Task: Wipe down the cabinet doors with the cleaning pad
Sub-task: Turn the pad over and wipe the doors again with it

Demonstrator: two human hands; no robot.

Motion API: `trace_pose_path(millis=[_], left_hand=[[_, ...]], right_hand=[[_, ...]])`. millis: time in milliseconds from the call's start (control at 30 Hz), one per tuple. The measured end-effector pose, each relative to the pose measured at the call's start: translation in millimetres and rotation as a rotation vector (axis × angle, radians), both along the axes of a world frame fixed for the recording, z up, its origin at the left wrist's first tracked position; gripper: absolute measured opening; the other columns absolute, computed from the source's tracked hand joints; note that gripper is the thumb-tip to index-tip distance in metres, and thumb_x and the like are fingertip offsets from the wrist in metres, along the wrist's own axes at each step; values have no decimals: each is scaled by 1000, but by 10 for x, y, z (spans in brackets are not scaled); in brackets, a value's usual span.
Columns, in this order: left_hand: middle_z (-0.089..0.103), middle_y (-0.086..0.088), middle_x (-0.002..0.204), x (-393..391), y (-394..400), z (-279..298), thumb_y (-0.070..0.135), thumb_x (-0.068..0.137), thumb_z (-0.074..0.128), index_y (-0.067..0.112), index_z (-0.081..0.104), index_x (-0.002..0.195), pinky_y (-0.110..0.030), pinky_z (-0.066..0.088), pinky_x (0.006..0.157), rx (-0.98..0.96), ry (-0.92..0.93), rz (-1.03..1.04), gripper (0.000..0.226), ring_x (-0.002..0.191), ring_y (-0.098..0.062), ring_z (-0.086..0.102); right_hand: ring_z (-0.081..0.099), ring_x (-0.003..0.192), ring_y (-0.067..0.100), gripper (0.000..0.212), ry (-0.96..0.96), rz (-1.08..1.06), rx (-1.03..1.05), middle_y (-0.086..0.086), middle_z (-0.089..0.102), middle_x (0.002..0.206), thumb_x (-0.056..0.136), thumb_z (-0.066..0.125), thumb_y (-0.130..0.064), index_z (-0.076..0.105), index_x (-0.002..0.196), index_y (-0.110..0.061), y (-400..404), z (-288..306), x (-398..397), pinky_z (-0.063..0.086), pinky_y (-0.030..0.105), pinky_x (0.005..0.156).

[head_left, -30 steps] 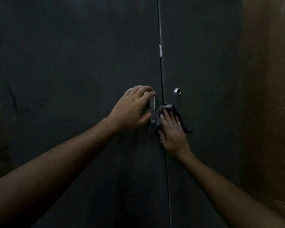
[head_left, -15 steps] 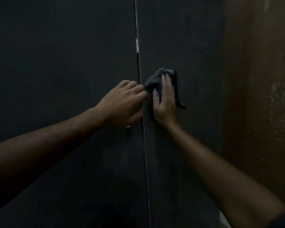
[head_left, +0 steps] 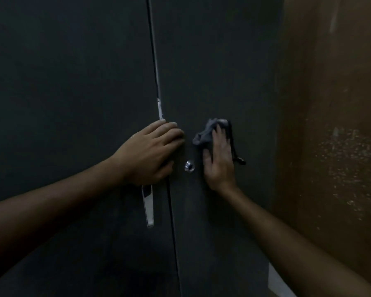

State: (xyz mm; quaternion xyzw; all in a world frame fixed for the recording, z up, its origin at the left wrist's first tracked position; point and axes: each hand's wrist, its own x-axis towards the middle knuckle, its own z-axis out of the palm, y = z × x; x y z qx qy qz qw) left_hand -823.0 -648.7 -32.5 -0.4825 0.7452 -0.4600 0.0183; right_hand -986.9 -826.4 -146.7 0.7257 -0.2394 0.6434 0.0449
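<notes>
Right now the right hand [head_left: 220, 156] lies flat with fingers spread on the cleaning pad [head_left: 210, 130], pressing the crumpled dark cloth against the right cabinet door [head_left: 219, 61]. The pad sits bunched under and just above the fingertips, with a thin strap or loose end [head_left: 237, 155] trailing down past the outer edge of the hand. Just below and to the left of the pad, beside the heel of that hand, is a small round metal lock [head_left: 189, 166]. The left hand [head_left: 153, 152] holds no cloth; its fingers curl over the seam between the doors, covering the upper part of the pale vertical handle [head_left: 148, 205] on the left cabinet door [head_left: 69, 82], and it seems to be steadying the doors. The doors run tall and upright, so the unwiped surface stretches mainly above and below the pad along the door's long axis. The right hand is the one already on the pad, so I judge the coming stroke to be its work, most likely vertical, and it will need to skirt the lock.
</notes>
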Motion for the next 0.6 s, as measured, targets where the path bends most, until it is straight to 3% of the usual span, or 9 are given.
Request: trace_pose_path(millis=[67, 133, 200, 300, 367, 433, 500, 600], left_hand=[[45, -13, 162, 96, -42, 69, 47, 101, 35, 9, 49, 155, -49, 20, 130, 4, -82, 21, 67, 156, -33, 32], [34, -13, 168, 168, -81, 56, 49, 104, 30, 9, 38, 160, -51, 17, 131, 3, -137, 27, 68, 160, -32, 22], [30, -13, 169, 195, -104, 17, 49, 106, 29, 8, 35, 161, -50, 14, 131, 3, -128, 6, 68, 160, -31, 18], [27, -15, 170, 197, -115, -5, 47, 107, 33, 6, 34, 161, -50, 14, 131, -16, -132, -5, 67, 160, -32, 20], [19, -17, 172, 177, -91, -8, 45, 107, 35, 4, 29, 162, -50, 16, 131, -13, -139, 7, 69, 161, -33, 17], [13, -19, 173, 163, -78, -15, 45, 107, 35, 1, 24, 163, -49, 16, 131, -10, -134, 26, 71, 162, -33, 13], [9, -20, 174, 150, -62, 0, 45, 108, 35, 0, 18, 164, -48, 12, 132, -2, -133, 54, 74, 162, -33, 9], [5, -21, 174, 124, -56, 5, 45, 108, 37, -1, 14, 164, -49, 7, 133, 23, -123, 69, 77, 163, -33, 4]], right_hand=[[20, 156, 30, 58, -151, -33, 181, 16, 23, 167, 107, 46, -19, 24, 159, -5, -270, 193, -230, 14, 44, 128], [24, 154, 32, 54, -419, -103, 457, 19, 29, 164, 109, 43, -21, 29, 157, 0, -556, 855, -375, 15, 41, 127], [28, 152, 33, 54, -544, -148, 511, 19, 34, 162, 109, 40, -26, 33, 156, -1, -650, 1562, -346, 18, 41, 125], [22, 156, 31, 58, -353, -68, 187, 14, 27, 166, 108, 38, -30, 30, 158, -2, -287, 1720, 67, 14, 43, 127], [15, 158, 26, 61, -109, 13, 71, 6, 17, 170, 108, 39, -33, 23, 161, -8, 57, 1150, 204, 12, 45, 128], [12, 158, 25, 66, 79, -6, 111, 9, 14, 171, 107, 44, -31, 17, 162, -8, 191, 613, 7, 11, 45, 129], [11, 158, 26, 67, -5, -45, 318, 14, 14, 170, 107, 44, -28, 14, 162, -4, 0, 685, -273, 11, 44, 129], [20, 155, 36, 59, -408, -159, 658, 23, 23, 165, 109, 40, -26, 22, 158, 3, -345, 1623, -372, 16, 45, 126]])
